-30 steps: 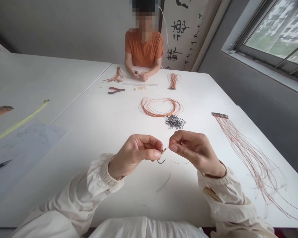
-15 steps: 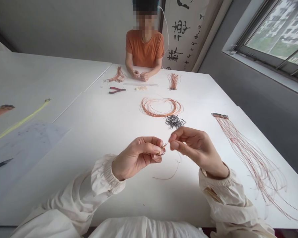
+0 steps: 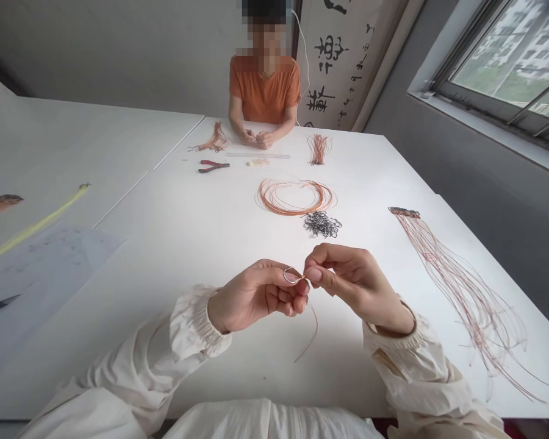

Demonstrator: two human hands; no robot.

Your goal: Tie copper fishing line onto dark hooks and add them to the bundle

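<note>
Between the thumb and fingers of my left hand (image 3: 258, 288) sits a fish hook (image 3: 289, 277), its curved bend showing at the thumb tip. My right hand (image 3: 350, 277) is closed in a pinch at the other end of the hook, where orange line is wrapped; the fingertips of both hands nearly touch. A loose end of fishing line (image 3: 316, 329) hangs below my fingers. Just beyond my hands lies a pile of dark fish hooks (image 3: 322, 224), touching a coil of orange line (image 3: 266, 198).
To the right, a row of hooks (image 3: 405, 212) carries long trailing lines (image 3: 462, 286). Across the white table (image 3: 187, 231) sits a person in an orange shirt (image 3: 265, 91), near red-handled pliers (image 3: 213, 166), a ruler (image 3: 257, 155) and line bundles (image 3: 319, 149). A plastic sheet (image 3: 59, 274) lies left.
The hook has turned in my left hand, so its bend now points left over the thumb. My right hand has moved slightly left and down. The loose line end hangs lower.
</note>
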